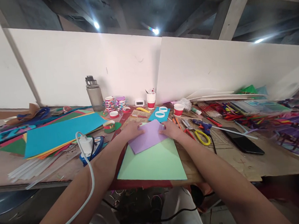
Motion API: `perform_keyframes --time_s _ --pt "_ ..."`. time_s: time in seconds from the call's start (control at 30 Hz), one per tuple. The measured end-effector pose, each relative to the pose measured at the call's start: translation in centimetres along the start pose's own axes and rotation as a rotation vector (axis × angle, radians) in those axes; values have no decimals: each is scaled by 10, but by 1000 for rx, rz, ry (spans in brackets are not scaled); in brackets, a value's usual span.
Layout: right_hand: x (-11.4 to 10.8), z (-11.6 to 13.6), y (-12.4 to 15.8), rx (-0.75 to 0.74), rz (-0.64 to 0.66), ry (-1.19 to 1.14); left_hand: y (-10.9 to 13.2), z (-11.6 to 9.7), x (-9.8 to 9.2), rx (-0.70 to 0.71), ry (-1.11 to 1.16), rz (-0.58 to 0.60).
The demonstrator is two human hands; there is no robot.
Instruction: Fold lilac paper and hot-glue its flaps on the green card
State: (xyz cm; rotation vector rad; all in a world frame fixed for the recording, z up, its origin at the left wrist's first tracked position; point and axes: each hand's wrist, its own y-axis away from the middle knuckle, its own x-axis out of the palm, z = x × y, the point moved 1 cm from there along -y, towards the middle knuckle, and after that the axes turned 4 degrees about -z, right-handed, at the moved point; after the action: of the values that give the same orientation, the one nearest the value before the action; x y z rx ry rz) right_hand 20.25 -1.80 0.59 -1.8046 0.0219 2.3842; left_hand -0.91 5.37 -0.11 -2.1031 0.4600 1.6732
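Observation:
A purple sheet of paper (148,137), which looks folded or doubled, lies at a slant over a larger light green sheet (153,166) in front of me. My left hand (133,131) grips its upper left edge, fingers bent over the paper. At the upper right edge, my right hand (171,129) holds the same paper with curled fingers. Just beyond the paper is a blue piece of card (167,118) with two white rings (160,114) on it. Parts of the purple paper's edges are hidden under my fingers.
Right: yellow-handled scissors (202,138), a blue glue gun (202,123) and a black phone (242,141). Left: a power strip (97,146) with a white cable, blue sheets (61,133), and translucent glue sticks (35,167). Behind: a bottle (94,97) and paper cups (151,101).

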Motion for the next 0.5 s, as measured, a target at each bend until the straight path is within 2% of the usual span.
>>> perform_keyframes --time_s 0.17,0.37,0.5 --pt "3 -3 -5 -5 10 -28 -1 -4 -5 -21 4 -38" --pt "9 5 -6 46 -15 8 2 -8 -7 -86 55 -6" --pt "6 8 -4 86 -8 -39 2 -6 -4 -43 11 -46"
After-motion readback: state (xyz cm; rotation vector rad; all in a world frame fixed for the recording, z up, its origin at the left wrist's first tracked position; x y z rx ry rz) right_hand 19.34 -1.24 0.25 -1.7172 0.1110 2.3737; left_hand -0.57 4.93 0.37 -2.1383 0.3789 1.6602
